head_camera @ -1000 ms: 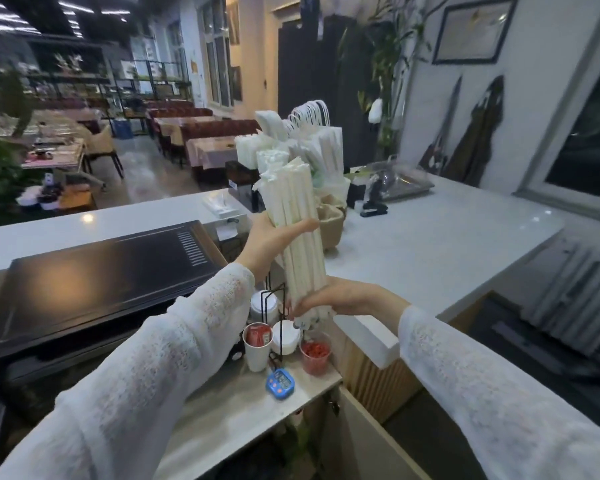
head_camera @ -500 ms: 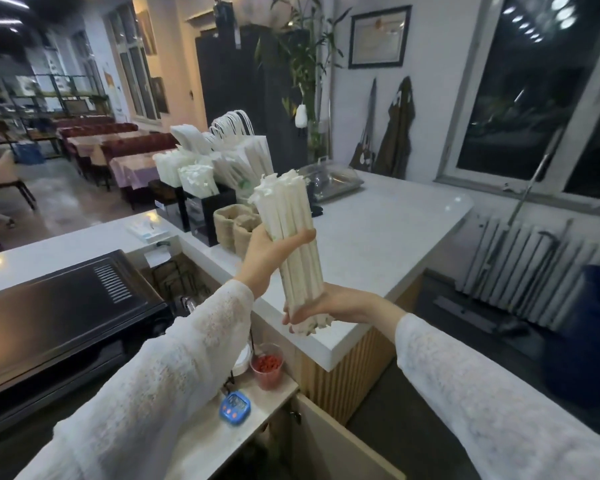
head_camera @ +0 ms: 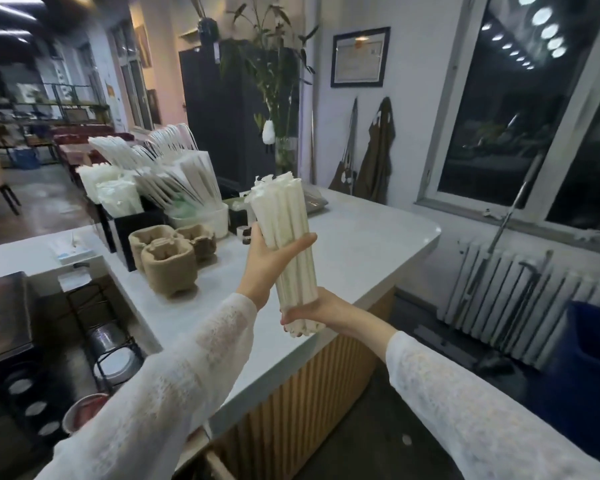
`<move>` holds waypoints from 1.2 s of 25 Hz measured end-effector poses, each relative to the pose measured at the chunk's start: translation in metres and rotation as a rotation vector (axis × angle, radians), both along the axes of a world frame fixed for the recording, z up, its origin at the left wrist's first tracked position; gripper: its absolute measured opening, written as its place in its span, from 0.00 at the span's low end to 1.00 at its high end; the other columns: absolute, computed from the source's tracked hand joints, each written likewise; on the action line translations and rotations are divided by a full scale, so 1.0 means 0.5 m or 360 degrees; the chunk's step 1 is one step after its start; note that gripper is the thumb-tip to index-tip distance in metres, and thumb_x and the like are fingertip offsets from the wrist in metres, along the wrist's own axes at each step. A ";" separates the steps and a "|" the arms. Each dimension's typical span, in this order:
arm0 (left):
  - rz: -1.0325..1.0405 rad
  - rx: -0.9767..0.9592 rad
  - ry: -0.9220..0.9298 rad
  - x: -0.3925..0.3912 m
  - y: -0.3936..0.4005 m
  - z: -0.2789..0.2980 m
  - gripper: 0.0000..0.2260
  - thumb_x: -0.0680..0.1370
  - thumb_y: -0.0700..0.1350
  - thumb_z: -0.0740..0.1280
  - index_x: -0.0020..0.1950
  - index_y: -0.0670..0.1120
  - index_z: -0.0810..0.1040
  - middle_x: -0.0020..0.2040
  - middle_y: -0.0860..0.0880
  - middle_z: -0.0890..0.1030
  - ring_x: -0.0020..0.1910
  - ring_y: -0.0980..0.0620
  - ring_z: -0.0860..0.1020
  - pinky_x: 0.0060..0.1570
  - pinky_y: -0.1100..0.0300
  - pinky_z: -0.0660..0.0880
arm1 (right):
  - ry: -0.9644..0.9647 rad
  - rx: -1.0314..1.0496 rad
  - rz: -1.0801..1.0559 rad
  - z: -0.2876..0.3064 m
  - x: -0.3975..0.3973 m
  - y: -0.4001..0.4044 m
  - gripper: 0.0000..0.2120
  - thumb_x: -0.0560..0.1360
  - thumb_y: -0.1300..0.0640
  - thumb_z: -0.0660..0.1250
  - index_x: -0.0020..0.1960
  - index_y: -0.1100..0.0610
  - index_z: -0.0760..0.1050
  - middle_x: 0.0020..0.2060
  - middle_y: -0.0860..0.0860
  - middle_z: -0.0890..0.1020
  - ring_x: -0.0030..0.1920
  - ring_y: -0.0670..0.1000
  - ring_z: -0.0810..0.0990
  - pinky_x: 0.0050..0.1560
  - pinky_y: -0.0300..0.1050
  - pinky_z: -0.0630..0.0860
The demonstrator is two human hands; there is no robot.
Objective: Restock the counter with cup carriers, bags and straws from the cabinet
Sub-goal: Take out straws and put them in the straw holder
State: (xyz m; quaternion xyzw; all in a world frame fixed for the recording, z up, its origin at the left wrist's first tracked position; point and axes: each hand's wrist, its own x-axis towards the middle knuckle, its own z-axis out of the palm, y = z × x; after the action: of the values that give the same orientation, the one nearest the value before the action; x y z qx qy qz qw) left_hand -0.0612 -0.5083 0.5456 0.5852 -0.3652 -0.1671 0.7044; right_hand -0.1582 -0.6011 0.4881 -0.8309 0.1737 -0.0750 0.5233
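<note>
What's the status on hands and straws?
Left hand grips straw bundle mid-length; right hand holds its base. Bundle upright above counter, not set down. Cup carriers sit left; nothing blocking.

This is a café or drinks shop, seen from the serving side of a white counter (head_camera: 361, 237). On the counter stand stacked pulp cup carriers (head_camera: 168, 261), and behind them black holders (head_camera: 132, 223) packed with wrapped straws and white paper bags (head_camera: 187, 181). Beyond the counter's far end lies a dining room with red-brown booth seats (head_camera: 84, 136) and tables. Right of the counter, aprons (head_camera: 374, 157) hang on the wall below a framed certificate (head_camera: 360, 57).
</note>
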 end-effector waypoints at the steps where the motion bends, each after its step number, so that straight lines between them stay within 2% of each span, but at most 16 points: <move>1: 0.0059 -0.0017 0.0019 -0.014 -0.028 0.002 0.34 0.65 0.52 0.80 0.65 0.51 0.66 0.57 0.48 0.79 0.55 0.53 0.80 0.52 0.57 0.78 | 0.0017 -0.0033 -0.0023 0.002 0.001 -0.033 0.20 0.67 0.52 0.76 0.56 0.52 0.76 0.49 0.52 0.81 0.53 0.52 0.79 0.59 0.52 0.77; 3: 0.0183 -0.0061 0.0072 -0.033 -0.073 0.004 0.32 0.67 0.49 0.80 0.65 0.50 0.66 0.56 0.51 0.78 0.55 0.56 0.79 0.49 0.61 0.75 | 0.0067 -0.0082 -0.0072 0.007 0.004 -0.082 0.20 0.67 0.52 0.76 0.57 0.51 0.75 0.49 0.49 0.80 0.52 0.49 0.78 0.57 0.49 0.78; 6: 0.0367 -0.0112 0.0143 -0.030 -0.121 -0.003 0.33 0.67 0.49 0.80 0.65 0.51 0.67 0.56 0.51 0.78 0.54 0.56 0.78 0.48 0.62 0.75 | 0.0114 -0.0129 -0.0092 -0.002 0.010 -0.129 0.18 0.69 0.55 0.74 0.56 0.54 0.75 0.46 0.49 0.80 0.49 0.51 0.79 0.51 0.46 0.77; 9: 0.0426 -0.0084 0.0168 -0.003 -0.156 -0.017 0.33 0.65 0.51 0.81 0.64 0.50 0.70 0.55 0.49 0.80 0.53 0.54 0.80 0.46 0.61 0.76 | 0.0155 -0.0144 -0.0085 -0.027 0.027 -0.165 0.16 0.69 0.57 0.72 0.55 0.61 0.76 0.36 0.50 0.81 0.37 0.50 0.80 0.38 0.42 0.76; 11: 0.0452 -0.0010 0.0138 0.022 -0.178 -0.034 0.32 0.64 0.52 0.81 0.64 0.49 0.72 0.54 0.49 0.82 0.52 0.53 0.81 0.45 0.61 0.76 | 0.0178 -0.0107 -0.0043 -0.050 0.057 -0.192 0.14 0.70 0.57 0.71 0.53 0.61 0.75 0.32 0.50 0.81 0.28 0.45 0.80 0.32 0.39 0.74; 12: 0.0458 0.0009 0.0127 0.030 -0.184 -0.038 0.31 0.65 0.51 0.81 0.64 0.49 0.73 0.53 0.49 0.82 0.51 0.54 0.81 0.44 0.62 0.76 | 0.0182 -0.0098 -0.0038 -0.056 0.067 -0.199 0.13 0.70 0.57 0.72 0.53 0.59 0.74 0.33 0.49 0.80 0.26 0.41 0.79 0.29 0.36 0.73; 14: 0.0494 0.0010 0.0137 0.056 -0.198 -0.054 0.26 0.68 0.47 0.79 0.63 0.48 0.74 0.52 0.48 0.82 0.49 0.55 0.81 0.42 0.65 0.75 | 0.0166 -0.0059 0.0004 -0.070 0.097 -0.213 0.16 0.71 0.56 0.73 0.55 0.55 0.72 0.39 0.48 0.79 0.29 0.40 0.80 0.27 0.32 0.72; 17: 0.0506 0.0058 0.0104 0.110 -0.225 -0.070 0.23 0.69 0.45 0.78 0.61 0.45 0.75 0.49 0.48 0.82 0.47 0.54 0.80 0.42 0.63 0.74 | 0.0129 -0.0046 0.0051 -0.095 0.157 -0.237 0.26 0.69 0.52 0.76 0.62 0.54 0.71 0.49 0.50 0.79 0.46 0.47 0.80 0.38 0.37 0.78; 19: 0.0531 0.0101 0.0078 0.149 -0.245 -0.077 0.20 0.70 0.43 0.77 0.60 0.45 0.75 0.46 0.51 0.81 0.44 0.56 0.79 0.41 0.64 0.74 | 0.0112 -0.0037 0.0093 -0.110 0.203 -0.255 0.30 0.67 0.49 0.77 0.64 0.54 0.71 0.54 0.52 0.79 0.53 0.52 0.79 0.46 0.42 0.80; 22: 0.0577 0.0111 0.0038 0.218 -0.271 -0.071 0.18 0.71 0.41 0.76 0.57 0.49 0.75 0.43 0.55 0.79 0.41 0.62 0.78 0.39 0.68 0.74 | 0.0062 -0.0009 0.0194 -0.116 0.282 -0.285 0.33 0.64 0.47 0.78 0.65 0.54 0.72 0.56 0.53 0.81 0.56 0.55 0.80 0.49 0.46 0.79; 24: 0.0590 0.0104 0.0003 0.256 -0.268 -0.074 0.18 0.71 0.40 0.76 0.57 0.49 0.75 0.44 0.54 0.80 0.41 0.64 0.78 0.39 0.70 0.76 | 0.0031 0.0053 0.0238 -0.115 0.322 -0.301 0.33 0.63 0.47 0.79 0.64 0.50 0.71 0.56 0.48 0.80 0.56 0.50 0.79 0.52 0.47 0.80; 25: 0.0614 0.0118 -0.0016 0.276 -0.264 -0.078 0.18 0.71 0.41 0.76 0.57 0.49 0.75 0.45 0.52 0.80 0.42 0.63 0.79 0.42 0.67 0.77 | 0.0022 0.0075 0.0268 -0.117 0.342 -0.309 0.33 0.63 0.48 0.79 0.65 0.48 0.70 0.58 0.46 0.79 0.58 0.47 0.78 0.55 0.46 0.79; 27: 0.0663 0.0158 -0.0031 0.315 -0.250 -0.092 0.20 0.69 0.42 0.78 0.57 0.48 0.76 0.49 0.47 0.82 0.48 0.53 0.81 0.48 0.57 0.79 | 0.0013 0.0064 0.0344 -0.117 0.373 -0.322 0.34 0.65 0.50 0.80 0.65 0.46 0.67 0.60 0.44 0.76 0.62 0.44 0.75 0.62 0.45 0.74; 30: 0.0700 0.0186 -0.0022 0.358 -0.236 -0.117 0.23 0.65 0.47 0.78 0.56 0.47 0.76 0.51 0.42 0.82 0.52 0.44 0.81 0.52 0.50 0.80 | -0.0034 0.0030 0.0440 -0.114 0.416 -0.333 0.33 0.65 0.52 0.80 0.65 0.45 0.67 0.61 0.43 0.76 0.64 0.43 0.73 0.64 0.43 0.70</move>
State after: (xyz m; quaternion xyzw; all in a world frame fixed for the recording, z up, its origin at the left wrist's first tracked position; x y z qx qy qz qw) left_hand 0.1179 -0.6263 0.4871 0.6918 -0.2233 -0.0265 0.6862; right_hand 0.0495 -0.7674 0.4313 -0.8411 0.0528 -0.0095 0.5382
